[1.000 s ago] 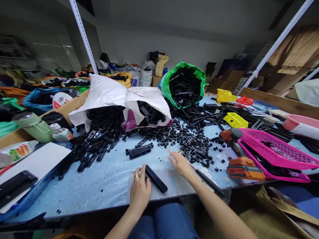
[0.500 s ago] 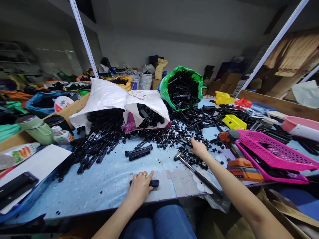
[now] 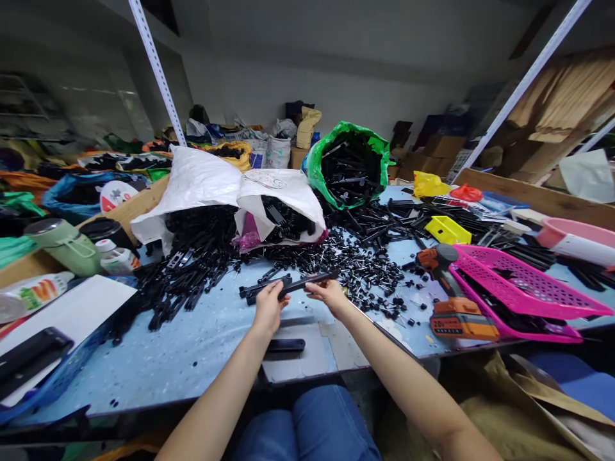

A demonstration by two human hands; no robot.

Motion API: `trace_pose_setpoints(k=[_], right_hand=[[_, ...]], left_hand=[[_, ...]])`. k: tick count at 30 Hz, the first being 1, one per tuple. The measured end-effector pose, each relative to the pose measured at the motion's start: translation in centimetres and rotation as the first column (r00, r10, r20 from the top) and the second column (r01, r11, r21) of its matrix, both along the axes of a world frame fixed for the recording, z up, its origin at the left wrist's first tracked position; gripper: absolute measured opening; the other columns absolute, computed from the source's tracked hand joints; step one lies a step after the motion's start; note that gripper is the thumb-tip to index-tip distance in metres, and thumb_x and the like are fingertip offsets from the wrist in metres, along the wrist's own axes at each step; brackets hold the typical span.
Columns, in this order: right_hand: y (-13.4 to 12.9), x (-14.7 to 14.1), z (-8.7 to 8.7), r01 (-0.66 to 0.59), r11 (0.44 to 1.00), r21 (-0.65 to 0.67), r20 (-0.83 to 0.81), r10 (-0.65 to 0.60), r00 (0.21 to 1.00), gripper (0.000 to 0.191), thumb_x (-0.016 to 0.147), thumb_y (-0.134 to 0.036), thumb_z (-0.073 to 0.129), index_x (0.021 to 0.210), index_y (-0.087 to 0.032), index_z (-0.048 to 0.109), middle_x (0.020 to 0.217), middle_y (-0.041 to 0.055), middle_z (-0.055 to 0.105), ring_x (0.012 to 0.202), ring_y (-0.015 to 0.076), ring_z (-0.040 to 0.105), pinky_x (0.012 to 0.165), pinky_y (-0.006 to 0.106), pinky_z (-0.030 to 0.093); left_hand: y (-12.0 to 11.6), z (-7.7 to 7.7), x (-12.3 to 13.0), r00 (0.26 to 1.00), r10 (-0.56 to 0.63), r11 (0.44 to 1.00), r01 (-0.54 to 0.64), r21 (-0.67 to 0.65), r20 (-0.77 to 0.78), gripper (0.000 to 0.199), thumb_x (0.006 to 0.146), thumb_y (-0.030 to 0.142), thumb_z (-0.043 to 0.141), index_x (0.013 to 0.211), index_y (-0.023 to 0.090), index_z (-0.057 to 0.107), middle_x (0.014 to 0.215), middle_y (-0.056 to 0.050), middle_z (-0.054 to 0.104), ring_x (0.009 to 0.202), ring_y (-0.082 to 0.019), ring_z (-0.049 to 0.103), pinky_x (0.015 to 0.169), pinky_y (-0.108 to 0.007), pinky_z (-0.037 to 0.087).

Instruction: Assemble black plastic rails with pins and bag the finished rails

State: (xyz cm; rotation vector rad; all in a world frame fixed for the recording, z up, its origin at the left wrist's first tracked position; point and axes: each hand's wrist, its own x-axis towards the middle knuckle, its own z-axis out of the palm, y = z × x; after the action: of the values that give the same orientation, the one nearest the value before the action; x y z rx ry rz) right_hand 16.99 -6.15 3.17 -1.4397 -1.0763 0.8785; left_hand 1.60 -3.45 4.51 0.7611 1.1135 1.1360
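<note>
Head: blk bar (image 3: 300, 283) in both hands (image 3: 269, 308) (image 3: 332, 297)

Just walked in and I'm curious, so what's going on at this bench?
A person is holding a long black strip in both hands, the left hand and the right hand, just above the bench. Another black piece lies near the front edge. Small black parts are heaped beyond, and a drill lies beside a pink basket.
</note>
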Motion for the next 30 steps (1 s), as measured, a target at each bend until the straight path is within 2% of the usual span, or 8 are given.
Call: trace_pose_setpoints(k=[3, 5, 7, 10, 14, 17, 22, 30], right_hand=[[-1.1, 0.6, 0.9, 0.113, 0.989, 0.097, 0.346, -0.14, 0.928, 0.043, 0.06, -0.043, 0.07, 0.091, -0.015, 0.058, 0.105, 0.0149, 0.059, 0.101, 0.0294, 0.052, 0.085, 0.047, 0.04], [-2.2, 0.7, 1.7, 0.021, 0.976, 0.217, 0.675, -0.166, 0.719, 0.04, 0.071, -0.042, 0.063, 0.1, -0.015, 0.057, 0.116, 0.0168, 0.053, 0.113, 0.0306, 0.042, 0.093, 0.049, 0.031], [-3.3, 0.5, 2.2, -0.275, 0.952, 0.131, 0.874, 0.019, 0.485, 0.035, 0.08, -0.04, 0.053, 0.105, -0.016, 0.055, 0.111, 0.0156, 0.056, 0.109, 0.0279, 0.045, 0.091, 0.045, 0.034], [-5.3, 0.8, 2.6, -0.583, 0.787, -0.202, 0.888, 0.398, 0.229, 0.026, 0.088, -0.035, 0.042, 0.104, -0.017, 0.055, 0.088, 0.0089, 0.062, 0.087, 0.0201, 0.055, 0.075, 0.032, 0.042], [-8.9, 2.2, 2.2, -0.597, 0.721, -0.353, 0.818, 0.547, 0.177, 0.025, 0.091, -0.034, 0.037, 0.104, -0.019, 0.052, 0.093, 0.006, 0.06, 0.082, 0.0157, 0.057, 0.068, 0.024, 0.04], [-10.8, 2.0, 1.1, -0.554, 0.686, -0.472, 0.8, 0.597, 0.058, 0.024, 0.09, -0.037, 0.039, 0.099, -0.02, 0.053, 0.089, 0.0039, 0.06, 0.071, 0.015, 0.058, 0.057, 0.023, 0.037], [-11.0, 0.1, -1.0, -0.42, 0.763, -0.491, 0.837, 0.547, 0.017, 0.028, 0.086, -0.045, 0.044, 0.088, -0.019, 0.055, 0.081, 0.0028, 0.062, 0.068, 0.0165, 0.06, 0.051, 0.024, 0.032], [-11.1, -0.1, -0.5, -0.383, 0.774, -0.505, 0.834, 0.551, 0.013, 0.032, 0.086, -0.048, 0.042, 0.084, -0.019, 0.056, 0.076, 0.0031, 0.063, 0.064, 0.0159, 0.06, 0.049, 0.024, 0.027]], left_hand=[[0.2, -0.6, -2.1, 0.988, 0.145, 0.987, -0.14, 0.076, -0.061, 0.031, 0.072, 0.03, 0.06, 0.096, 0.012, 0.056, 0.063, 0.003, 0.055, 0.044, -0.005, 0.05, 0.046, -0.017, 0.041], [-0.7, -1.2, -2.9, 0.976, 0.15, 0.978, -0.124, 0.166, -0.156, 0.038, 0.069, 0.035, 0.061, 0.098, 0.011, 0.058, 0.06, 0.003, 0.055, 0.046, -0.008, 0.052, 0.046, -0.019, 0.042], [-2.1, -1.7, -3.2, 0.96, 0.026, 0.969, 0.045, 0.243, -0.279, 0.043, 0.07, 0.04, 0.059, 0.101, 0.01, 0.058, 0.06, 0.001, 0.057, 0.049, -0.012, 0.054, 0.048, -0.023, 0.045], [-4.1, -2.2, -3.9, 0.839, -0.22, 0.844, 0.42, 0.334, -0.498, 0.041, 0.079, 0.04, 0.047, 0.109, 0.014, 0.057, 0.085, -0.006, 0.064, 0.072, -0.017, 0.06, 0.066, -0.031, 0.049], [-5.1, -2.6, -5.7, 0.387, -0.29, 0.483, 0.849, 0.216, -0.875, 0.031, 0.081, 0.029, 0.047, 0.11, 0.02, 0.057, 0.097, -0.007, 0.062, 0.094, -0.021, 0.054, 0.083, -0.035, 0.042], [-5.2, -2.5, -5.9, 0.131, -0.209, 0.378, 0.925, 0.043, -0.969, 0.028, 0.083, 0.022, 0.042, 0.106, 0.019, 0.058, 0.095, -0.008, 0.06, 0.091, -0.022, 0.054, 0.08, -0.034, 0.042], [-5.9, -1.9, -4.3, 0.021, -0.175, 0.352, 0.935, -0.042, -0.984, 0.034, 0.081, 0.03, 0.045, 0.113, 0.021, 0.051, 0.101, -0.008, 0.056, 0.097, -0.024, 0.051, 0.083, -0.035, 0.039], [-7.1, -2.8, -3.4, 0.046, -0.094, 0.381, 0.925, 0.007, -0.995, 0.061, 0.057, 0.061, 0.064, 0.098, 0.018, 0.05, 0.101, -0.01, 0.055, 0.095, -0.03, 0.049, 0.082, -0.042, 0.035]])
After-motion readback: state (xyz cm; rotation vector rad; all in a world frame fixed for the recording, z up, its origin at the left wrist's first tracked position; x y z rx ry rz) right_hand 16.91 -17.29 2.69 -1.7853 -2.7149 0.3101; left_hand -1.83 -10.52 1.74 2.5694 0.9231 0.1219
